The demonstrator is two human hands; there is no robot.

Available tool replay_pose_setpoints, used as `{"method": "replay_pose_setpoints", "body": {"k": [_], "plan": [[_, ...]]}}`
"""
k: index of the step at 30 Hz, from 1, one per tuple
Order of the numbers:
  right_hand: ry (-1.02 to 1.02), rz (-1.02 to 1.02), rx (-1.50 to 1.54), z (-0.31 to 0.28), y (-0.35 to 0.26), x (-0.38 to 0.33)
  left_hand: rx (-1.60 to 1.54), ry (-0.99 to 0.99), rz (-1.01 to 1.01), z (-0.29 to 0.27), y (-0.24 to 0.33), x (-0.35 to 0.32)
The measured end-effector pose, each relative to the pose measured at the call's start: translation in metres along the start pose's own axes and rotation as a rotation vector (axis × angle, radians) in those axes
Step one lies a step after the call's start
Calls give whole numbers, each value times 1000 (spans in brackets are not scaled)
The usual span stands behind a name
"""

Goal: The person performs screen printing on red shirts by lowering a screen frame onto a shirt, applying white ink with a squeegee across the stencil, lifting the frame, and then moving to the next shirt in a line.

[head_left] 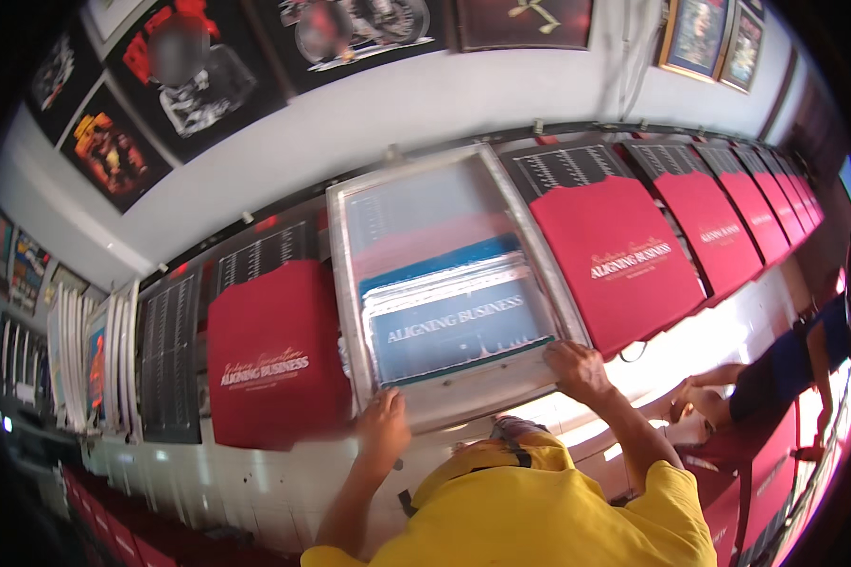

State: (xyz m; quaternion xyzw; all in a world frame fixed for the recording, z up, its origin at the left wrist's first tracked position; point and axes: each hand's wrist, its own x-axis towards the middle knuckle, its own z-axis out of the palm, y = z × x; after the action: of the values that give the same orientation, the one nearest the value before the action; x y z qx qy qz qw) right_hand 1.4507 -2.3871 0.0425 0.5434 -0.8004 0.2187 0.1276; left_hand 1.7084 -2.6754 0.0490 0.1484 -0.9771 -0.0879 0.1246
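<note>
I have a screen-printing frame [477,389] tilted over one of the boards in the row. Its mesh carries a blue stencil [463,345] with white lettering and a whitish band across it. My left hand [383,427] is closed on the frame's near left corner. The near right corner is gripped by my right hand [579,370], fingers curled over the edge. Through the upper mesh, red cloth shows dimly. To the left lies a red T-shirt [272,364] with pale print on its chest. A similar red shirt [610,255] lies to the right.
More red shirts on black boards [719,222] run off to the right. Bare black boards [170,350] and upright stacked frames [93,354] stand at left. A co-worker in dark clothes [785,364] is at the right. Pictures [194,71] hang on the wall behind.
</note>
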Motion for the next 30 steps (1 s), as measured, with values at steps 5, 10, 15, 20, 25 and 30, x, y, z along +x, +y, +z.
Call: {"method": "replay_pose_setpoints", "body": {"k": [5,10,15,20,25,30], "plan": [[-200,77,23,2,-12,-21,-41,-84,-25,11,9,-26],[-227,109,48,-1,-21,-34,-3,-31,96,8,19,-31],[-188,187,218,-5,-13,-34,-273,-149,-17,-27,29,-22],[217,455,141,7,26,-5,-288,134,-346,2,-19,-24],[264,728,211,44,57,-2,-274,106,-673,40,-71,-26],[350,756,258,63,63,-4,-417,103,-711,57,-85,-25]]}}
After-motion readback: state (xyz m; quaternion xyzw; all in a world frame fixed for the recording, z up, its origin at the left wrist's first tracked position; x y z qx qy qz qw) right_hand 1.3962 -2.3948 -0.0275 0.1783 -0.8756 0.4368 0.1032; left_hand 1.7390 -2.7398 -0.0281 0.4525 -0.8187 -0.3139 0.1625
